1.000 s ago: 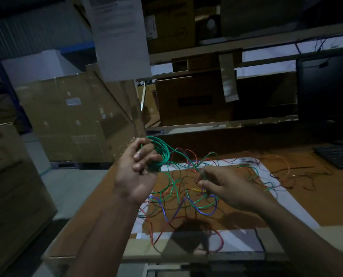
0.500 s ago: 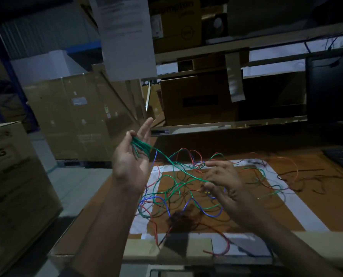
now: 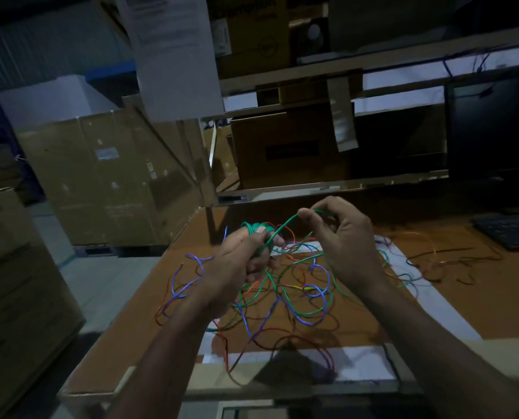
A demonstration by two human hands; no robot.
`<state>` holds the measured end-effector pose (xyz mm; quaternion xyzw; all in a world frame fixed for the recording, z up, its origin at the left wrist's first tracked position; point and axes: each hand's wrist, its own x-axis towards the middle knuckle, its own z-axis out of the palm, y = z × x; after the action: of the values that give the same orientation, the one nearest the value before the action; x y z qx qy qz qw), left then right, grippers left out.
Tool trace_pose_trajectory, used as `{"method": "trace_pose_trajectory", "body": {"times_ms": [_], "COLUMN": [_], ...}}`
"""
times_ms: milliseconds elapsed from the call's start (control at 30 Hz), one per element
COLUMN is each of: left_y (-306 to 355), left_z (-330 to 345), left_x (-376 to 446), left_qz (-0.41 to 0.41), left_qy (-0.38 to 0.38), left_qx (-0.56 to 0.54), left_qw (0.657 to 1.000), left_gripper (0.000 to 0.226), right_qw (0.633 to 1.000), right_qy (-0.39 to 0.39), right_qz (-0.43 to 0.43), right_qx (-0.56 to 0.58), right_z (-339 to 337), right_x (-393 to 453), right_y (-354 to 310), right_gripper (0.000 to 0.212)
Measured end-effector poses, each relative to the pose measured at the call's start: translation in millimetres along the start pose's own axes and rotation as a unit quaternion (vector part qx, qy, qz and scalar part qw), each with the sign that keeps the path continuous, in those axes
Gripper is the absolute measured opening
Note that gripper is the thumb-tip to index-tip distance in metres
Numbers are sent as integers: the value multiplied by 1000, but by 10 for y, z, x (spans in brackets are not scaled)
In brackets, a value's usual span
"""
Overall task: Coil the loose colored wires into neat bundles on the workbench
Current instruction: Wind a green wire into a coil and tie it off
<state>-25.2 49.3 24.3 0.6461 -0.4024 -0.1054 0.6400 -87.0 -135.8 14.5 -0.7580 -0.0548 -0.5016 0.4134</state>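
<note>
The left hand (image 3: pixel 240 261) is curled around a small coil of green wire (image 3: pixel 259 229), whose turns wrap its fingers and show at the top of the fist. From that coil a single green strand runs up toward two o'clock to the right hand (image 3: pixel 340 237), which pinches it between thumb and fingertips, the other fingers loosely bent. Both hands are raised above the surface (image 3: pixel 479 297), the right one a little higher than the left.

Beneath them, from about five to seven o'clock of the hands, lies a loose tangle of wires (image 3: pixel 297 297): green, blue-purple, red, orange and a short yellow piece, looped over one another on the brown surface and its white taped border. A blue-purple loop (image 3: pixel 188 267) strays out at nine o'clock of the left hand, near the surface's edge. More thin dark and orange strands (image 3: pixel 427 255) sprawl at three o'clock of the right hand.

Farther out, a keyboard (image 3: pixel 509 231) sits at the far right with a dark monitor (image 3: pixel 494 128) above it. Cardboard boxes (image 3: pixel 107 176) stand at ten o'clock, and a hanging paper sheet (image 3: pixel 176 55) is at twelve.
</note>
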Motion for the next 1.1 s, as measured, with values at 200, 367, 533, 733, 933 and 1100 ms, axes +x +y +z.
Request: {"method": "trace_pose_trajectory", "body": {"times_ms": [200, 367, 533, 733, 933, 1100], "left_y": [229, 145, 154, 85, 222, 419], "left_z": [15, -26, -1, -163, -381, -622], "left_x": [-160, -154, -175, -32, 34, 90], "left_qz": [9, -14, -24, -14, 57, 124], "left_qy": [-33, -53, -35, 19, 91, 159], "left_qx": [-98, -187, -241, -422, -496, -512], "left_qw": [995, 981, 969, 906, 861, 835], "left_gripper": [36, 50, 24, 28, 30, 30], "right_qw": [998, 996, 996, 970, 933, 959], "right_qy": [-48, -70, -55, -234, -349, -194], "right_qz": [14, 53, 64, 71, 90, 178], "right_qx": [-41, 2, 33, -10, 19, 102], "right_z": [100, 146, 120, 166, 174, 230], "right_x": [-7, -40, -20, -156, -311, -388], "right_y": [144, 137, 95, 246, 401, 549], "right_gripper": [44, 40, 36, 19, 12, 6]}}
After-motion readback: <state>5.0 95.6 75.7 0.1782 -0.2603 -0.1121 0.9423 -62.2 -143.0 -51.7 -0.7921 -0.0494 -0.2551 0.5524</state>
